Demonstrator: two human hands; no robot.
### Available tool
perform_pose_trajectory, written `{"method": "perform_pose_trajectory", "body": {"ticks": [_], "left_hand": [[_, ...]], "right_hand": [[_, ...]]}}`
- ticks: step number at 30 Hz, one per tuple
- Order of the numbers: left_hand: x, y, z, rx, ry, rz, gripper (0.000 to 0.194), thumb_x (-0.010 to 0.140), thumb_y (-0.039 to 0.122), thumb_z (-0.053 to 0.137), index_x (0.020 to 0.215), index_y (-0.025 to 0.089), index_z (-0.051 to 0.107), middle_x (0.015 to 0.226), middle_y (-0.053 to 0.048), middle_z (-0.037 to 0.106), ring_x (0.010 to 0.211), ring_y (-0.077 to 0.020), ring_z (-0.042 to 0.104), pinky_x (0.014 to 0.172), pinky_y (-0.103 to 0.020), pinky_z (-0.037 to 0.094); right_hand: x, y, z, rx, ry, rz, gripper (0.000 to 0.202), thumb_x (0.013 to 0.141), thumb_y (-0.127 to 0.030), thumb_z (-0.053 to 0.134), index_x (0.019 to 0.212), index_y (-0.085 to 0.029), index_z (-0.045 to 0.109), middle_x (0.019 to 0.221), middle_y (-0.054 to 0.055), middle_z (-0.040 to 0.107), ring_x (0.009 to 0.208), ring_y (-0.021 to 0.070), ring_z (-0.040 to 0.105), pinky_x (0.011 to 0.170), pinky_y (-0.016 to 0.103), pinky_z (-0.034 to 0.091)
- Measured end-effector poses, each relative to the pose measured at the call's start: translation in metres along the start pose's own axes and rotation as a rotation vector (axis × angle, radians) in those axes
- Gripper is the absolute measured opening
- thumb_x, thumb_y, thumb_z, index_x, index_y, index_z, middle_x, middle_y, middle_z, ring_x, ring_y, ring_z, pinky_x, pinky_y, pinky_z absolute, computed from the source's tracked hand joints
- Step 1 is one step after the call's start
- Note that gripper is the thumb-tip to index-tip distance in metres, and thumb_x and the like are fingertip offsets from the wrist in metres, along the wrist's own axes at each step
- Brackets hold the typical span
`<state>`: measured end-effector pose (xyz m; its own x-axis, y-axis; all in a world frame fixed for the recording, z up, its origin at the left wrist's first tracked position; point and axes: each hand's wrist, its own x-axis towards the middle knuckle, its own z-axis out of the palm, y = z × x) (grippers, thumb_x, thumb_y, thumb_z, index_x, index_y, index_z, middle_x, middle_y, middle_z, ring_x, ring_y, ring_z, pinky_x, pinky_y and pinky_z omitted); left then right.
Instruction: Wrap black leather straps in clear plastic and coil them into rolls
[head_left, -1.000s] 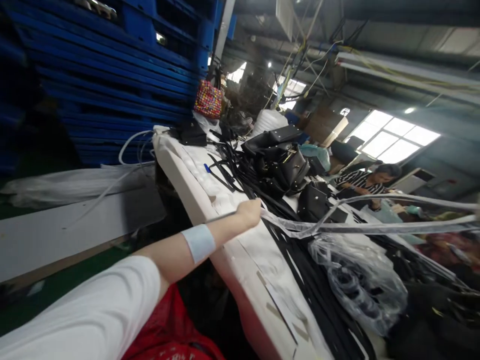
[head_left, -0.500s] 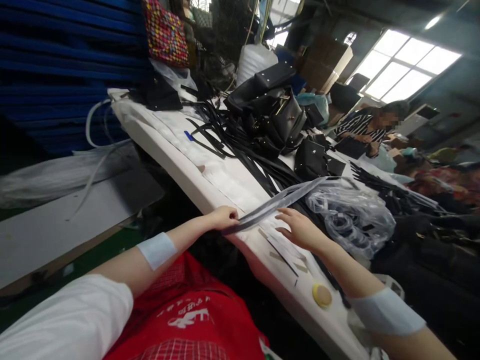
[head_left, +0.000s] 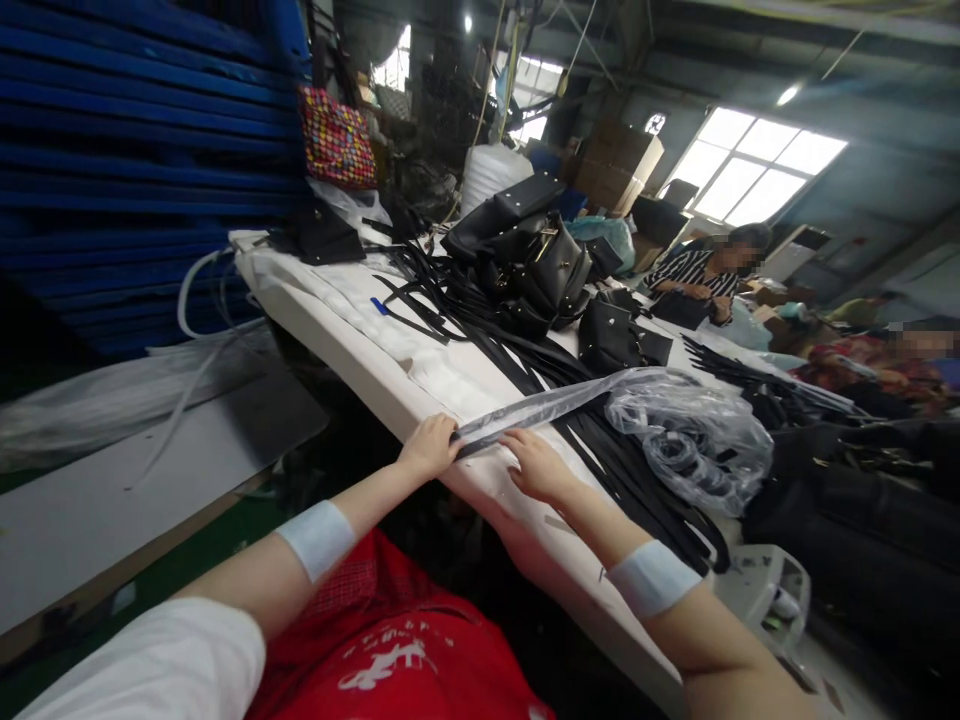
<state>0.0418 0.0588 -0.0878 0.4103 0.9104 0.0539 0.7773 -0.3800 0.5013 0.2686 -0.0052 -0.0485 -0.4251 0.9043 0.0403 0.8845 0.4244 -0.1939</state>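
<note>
My left hand point(head_left: 430, 447) is closed on one end of a long clear plastic sleeve point(head_left: 559, 402) at the table's near edge. A dark strip shows at the gripped end, perhaps a strap inside. From there the sleeve runs right to a crumpled bundle of clear plastic point(head_left: 686, 425). My right hand point(head_left: 538, 466) reaches in from the right, palm down, its fingertips at the sleeve's lower edge. Its fingers look bent but apart, and I see no firm grip. Long black straps point(head_left: 615, 480) lie beyond my right hand, passing under the sleeve.
Black handbags point(head_left: 540, 260) are piled at the back of the white table point(head_left: 360, 375). A white device point(head_left: 765, 600) stands at the right. Blue stacked panels point(head_left: 150, 180) rise at the left. A person in a striped top point(head_left: 686, 270) works across the table.
My right hand has moved left and down to the sleeve, close to my left hand. My left hand keeps hold of the sleeve's end. The view has tilted up slightly.
</note>
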Motion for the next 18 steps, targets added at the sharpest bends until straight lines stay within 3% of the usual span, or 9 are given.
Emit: {"method": "perform_pose_trajectory", "body": {"ticks": [2, 6, 10, 12, 14, 16, 18], "left_hand": [[-0.015, -0.005, 0.004, 0.06, 0.001, 0.011, 0.026, 0.086, 0.03, 0.059, 0.107, 0.015, 0.058, 0.113, -0.015, 0.057, 0.111, -0.0301, 0.052, 0.097, -0.041, 0.039], [-0.037, -0.006, 0.007, 0.129, -0.029, 0.068, 0.007, 0.084, 0.017, 0.056, 0.091, 0.017, 0.059, 0.105, -0.013, 0.059, 0.103, -0.0277, 0.056, 0.094, -0.039, 0.041], [-0.047, 0.001, 0.002, 0.075, -0.052, 0.146, 0.011, 0.088, 0.019, 0.045, 0.079, 0.02, 0.051, 0.088, -0.007, 0.062, 0.084, -0.0212, 0.062, 0.079, -0.032, 0.046], [-0.048, 0.005, -0.004, -0.118, -0.038, 0.109, 0.019, 0.091, 0.028, 0.04, 0.075, 0.022, 0.047, 0.075, -0.003, 0.06, 0.071, -0.0196, 0.06, 0.069, -0.029, 0.045], [-0.05, 0.007, -0.013, -0.373, -0.051, 0.079, 0.031, 0.09, 0.045, 0.042, 0.069, 0.023, 0.045, 0.063, 0.001, 0.055, 0.061, -0.0181, 0.056, 0.061, -0.027, 0.042], [-0.056, 0.006, -0.025, -0.614, -0.115, 0.061, 0.045, 0.08, 0.064, 0.049, 0.065, 0.022, 0.046, 0.054, 0.003, 0.05, 0.051, -0.0154, 0.05, 0.052, -0.025, 0.039], [-0.069, 0.002, -0.04, -0.793, -0.225, 0.012, 0.055, 0.068, 0.075, 0.058, 0.063, 0.021, 0.05, 0.045, 0.005, 0.044, 0.042, -0.0124, 0.043, 0.044, -0.023, 0.032]], "right_hand": [[-0.006, 0.0, 0.011, 0.041, -0.016, 0.027, 0.051, 0.075, -0.014, 0.059, 0.125, -0.01, 0.057, 0.135, 0.018, 0.052, 0.125, 0.0277, 0.049, 0.109, 0.042, 0.038], [-0.012, -0.003, 0.016, 0.048, 0.016, 0.066, 0.051, 0.074, -0.017, 0.061, 0.125, -0.011, 0.058, 0.133, 0.016, 0.055, 0.122, 0.0266, 0.052, 0.107, 0.039, 0.04], [-0.007, -0.003, 0.014, 0.033, 0.107, 0.074, 0.08, 0.067, -0.02, 0.068, 0.142, -0.011, 0.04, 0.145, 0.018, 0.043, 0.131, 0.0278, 0.043, 0.11, 0.039, 0.035], [-0.003, 0.001, 0.017, 0.043, 0.131, 0.042, 0.089, 0.063, -0.022, 0.072, 0.144, -0.012, 0.036, 0.147, 0.018, 0.041, 0.133, 0.0286, 0.04, 0.112, 0.04, 0.033], [-0.001, 0.008, 0.023, 0.078, 0.133, 0.057, 0.078, 0.061, -0.02, 0.072, 0.135, -0.016, 0.049, 0.137, 0.014, 0.052, 0.126, 0.0274, 0.046, 0.109, 0.039, 0.035], [-0.002, 0.019, 0.026, 0.119, 0.157, 0.133, 0.051, 0.059, -0.014, 0.07, 0.11, -0.018, 0.067, 0.114, 0.01, 0.065, 0.113, 0.026, 0.055, 0.103, 0.038, 0.039], [-0.006, 0.034, 0.019, 0.15, 0.24, 0.24, 0.03, 0.058, -0.007, 0.066, 0.085, -0.017, 0.071, 0.099, 0.01, 0.068, 0.105, 0.0258, 0.058, 0.098, 0.038, 0.041]]}}
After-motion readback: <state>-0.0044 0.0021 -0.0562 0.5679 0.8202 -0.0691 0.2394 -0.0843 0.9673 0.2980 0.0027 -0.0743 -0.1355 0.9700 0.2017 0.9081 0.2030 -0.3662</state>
